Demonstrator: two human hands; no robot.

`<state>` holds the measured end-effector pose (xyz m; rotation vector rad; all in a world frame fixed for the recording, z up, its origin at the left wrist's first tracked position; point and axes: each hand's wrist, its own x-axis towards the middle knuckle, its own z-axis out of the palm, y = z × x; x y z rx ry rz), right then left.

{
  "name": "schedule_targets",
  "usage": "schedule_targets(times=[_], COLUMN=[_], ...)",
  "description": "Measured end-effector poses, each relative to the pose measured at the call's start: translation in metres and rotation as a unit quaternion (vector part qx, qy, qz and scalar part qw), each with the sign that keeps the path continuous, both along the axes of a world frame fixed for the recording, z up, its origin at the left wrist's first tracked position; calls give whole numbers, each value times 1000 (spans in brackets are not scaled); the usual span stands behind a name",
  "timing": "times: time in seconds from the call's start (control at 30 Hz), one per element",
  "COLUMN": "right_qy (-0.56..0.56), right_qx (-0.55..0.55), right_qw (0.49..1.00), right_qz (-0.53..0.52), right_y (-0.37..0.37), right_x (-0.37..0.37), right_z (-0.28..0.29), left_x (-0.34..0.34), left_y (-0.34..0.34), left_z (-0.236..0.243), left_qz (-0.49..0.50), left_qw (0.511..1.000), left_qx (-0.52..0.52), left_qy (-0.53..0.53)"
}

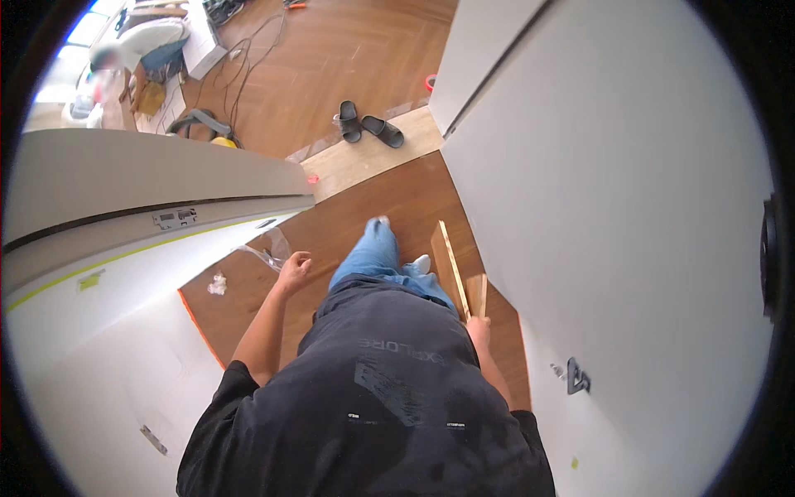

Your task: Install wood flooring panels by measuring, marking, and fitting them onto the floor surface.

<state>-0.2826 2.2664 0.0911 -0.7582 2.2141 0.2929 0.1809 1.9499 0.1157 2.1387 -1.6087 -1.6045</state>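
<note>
A person in a dark shirt and blue jeans stands on a strip of brown wood floor (397,207) hemmed in by white panels, and that strip serves as the landmark here. To the right of it rises a large white door (613,190) that carries a small black latch fitting (577,377) low on its face; to the left lies a long white panel (108,282) with a metal hinge plate (175,218) near its upper edge, and its orange-edged lower sheet crowds the floor on that side. On the strip itself, left of the legs, lie a crumpled scrap of white wrapping (217,284) and a piece of clear plastic film (267,251). Beyond the far end of the strip a paler threshold board crosses, and a pair of dark slippers (368,124) rests just past it, with black cables (248,58) trailing farther off across the room. The right hand (478,330) is low at the hip, close to the white door, fingers wrapped around the lower ends of the wooden planks (454,273), which slant up and forward over the strip beside the right leg. The left hand (294,271) hangs out from the body on a bent arm, loosely curled and empty, above the floor and just beside the clear film without touching it.
</note>
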Motion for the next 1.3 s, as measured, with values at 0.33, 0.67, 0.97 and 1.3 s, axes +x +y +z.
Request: schedule_targets(times=[0.33, 0.67, 0.97, 1.3], right_qy=[46, 83, 38, 7], right_qx=[-75, -181, -252, -266], right_qw=[991, 975, 966, 963], right_qz=[104, 97, 52, 54], right_y=[-314, -569, -678, -678], right_x=[-24, -27, -72, -87], right_z=[32, 104, 132, 151], left_x=[45, 55, 61, 78], left_y=[-72, -371, -380, -377], left_z=[-118, -65, 2, 20], left_qz=[11, 177, 51, -30], left_qw=[999, 981, 967, 961], left_qx=[38, -79, -78, -57], left_qy=[20, -32, -238, -270])
